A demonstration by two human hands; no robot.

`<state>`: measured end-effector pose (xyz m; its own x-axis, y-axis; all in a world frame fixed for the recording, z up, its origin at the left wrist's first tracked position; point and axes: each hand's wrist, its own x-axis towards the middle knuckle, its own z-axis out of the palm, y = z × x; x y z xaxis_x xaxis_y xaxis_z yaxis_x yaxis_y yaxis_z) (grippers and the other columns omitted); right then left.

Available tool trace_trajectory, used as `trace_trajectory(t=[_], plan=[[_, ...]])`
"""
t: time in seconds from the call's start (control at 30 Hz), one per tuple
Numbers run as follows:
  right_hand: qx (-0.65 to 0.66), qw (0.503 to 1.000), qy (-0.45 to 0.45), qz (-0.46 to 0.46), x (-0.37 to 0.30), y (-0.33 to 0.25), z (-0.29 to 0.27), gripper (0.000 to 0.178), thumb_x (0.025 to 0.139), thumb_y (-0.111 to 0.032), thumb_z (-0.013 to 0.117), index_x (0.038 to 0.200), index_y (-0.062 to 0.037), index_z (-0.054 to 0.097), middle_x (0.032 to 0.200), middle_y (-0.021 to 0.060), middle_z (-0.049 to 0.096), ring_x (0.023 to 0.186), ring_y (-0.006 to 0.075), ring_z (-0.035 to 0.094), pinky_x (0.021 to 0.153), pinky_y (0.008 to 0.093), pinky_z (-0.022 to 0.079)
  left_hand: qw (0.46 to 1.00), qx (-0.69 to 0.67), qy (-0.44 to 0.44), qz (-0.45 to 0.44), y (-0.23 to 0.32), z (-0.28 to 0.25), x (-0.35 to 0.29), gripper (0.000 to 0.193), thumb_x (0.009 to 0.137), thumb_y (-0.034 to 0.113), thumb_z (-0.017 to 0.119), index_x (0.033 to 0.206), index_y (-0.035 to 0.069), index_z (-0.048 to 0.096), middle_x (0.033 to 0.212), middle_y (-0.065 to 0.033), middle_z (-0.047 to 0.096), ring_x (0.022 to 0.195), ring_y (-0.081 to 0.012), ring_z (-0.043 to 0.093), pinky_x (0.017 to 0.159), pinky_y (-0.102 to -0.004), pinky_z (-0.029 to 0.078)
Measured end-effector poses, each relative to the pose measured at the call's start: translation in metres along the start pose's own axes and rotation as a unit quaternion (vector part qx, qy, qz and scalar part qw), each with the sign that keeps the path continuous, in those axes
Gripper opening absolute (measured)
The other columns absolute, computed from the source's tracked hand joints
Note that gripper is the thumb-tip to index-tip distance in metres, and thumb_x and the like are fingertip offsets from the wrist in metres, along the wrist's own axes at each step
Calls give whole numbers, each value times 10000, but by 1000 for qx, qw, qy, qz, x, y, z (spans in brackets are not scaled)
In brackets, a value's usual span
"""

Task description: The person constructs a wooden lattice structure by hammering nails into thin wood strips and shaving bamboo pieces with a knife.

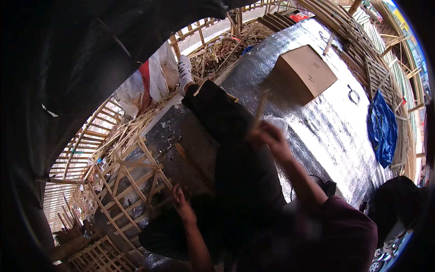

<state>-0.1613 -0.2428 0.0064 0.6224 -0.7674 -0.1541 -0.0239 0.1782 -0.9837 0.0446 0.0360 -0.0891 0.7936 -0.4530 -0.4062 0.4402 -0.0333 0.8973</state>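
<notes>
My right hand (269,138) is raised above my dark-trousered leg, its fingers closed round a short, light wooden stick (261,108) that points upward and is slightly blurred. Lower on the left, my left hand (182,206) holds nothing, its fingers bent a little and apart. Right beside it stands a frame of tied bamboo strips (136,186); whether the fingertips touch it I cannot tell. Between the frame and my leg, a long flat brown piece of wood (194,165) lies on the dark ground, its lower end lost in shadow.
A cardboard box (312,72) sits on the shiny silver sheet (335,122). A black coil (353,95) and blue plastic sheet (383,129) lie to the right. White sacks (145,81) lean at the far left, near a bamboo fence (90,136). A bamboo lattice (102,256) lies lower left.
</notes>
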Motion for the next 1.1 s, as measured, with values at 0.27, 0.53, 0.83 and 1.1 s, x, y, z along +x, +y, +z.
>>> trace_trajectory(t=[0.27,0.53,0.83,1.1], plan=[[-410,867,258,121,-7,90,-168,252,890,-260,654,964,-20,638,806,127,707,650,185,644,608,322,483,998,55,22,-7,2,1,5,246,965,209,565,1165,68,549,1050,-54,588,935,-126,563,773,-279,472],[-476,808,318,-138,21,54,-103,211,841,-204,692,986,-61,637,1012,146,636,976,331,594,865,410,460,988,141,24,65,-7,-1,6,221,941,120,592,1147,47,559,1039,-53,588,909,-130,558,783,-278,462],[-463,869,-48,-170,159,11,69,369,803,-256,669,1122,-87,594,1058,165,635,1028,349,599,860,422,493,860,377,233,254,32,-34,-15,214,887,38,597,1098,11,576,1019,-102,594,949,-232,567,855,-368,453],[-599,792,-84,-82,259,73,78,496,800,-310,707,1270,-226,570,1186,128,638,1067,323,621,914,433,504,708,523,401,253,63,-105,-88,214,854,99,628,1064,73,595,1057,-144,596,1050,-350,526,978,-491,352]])
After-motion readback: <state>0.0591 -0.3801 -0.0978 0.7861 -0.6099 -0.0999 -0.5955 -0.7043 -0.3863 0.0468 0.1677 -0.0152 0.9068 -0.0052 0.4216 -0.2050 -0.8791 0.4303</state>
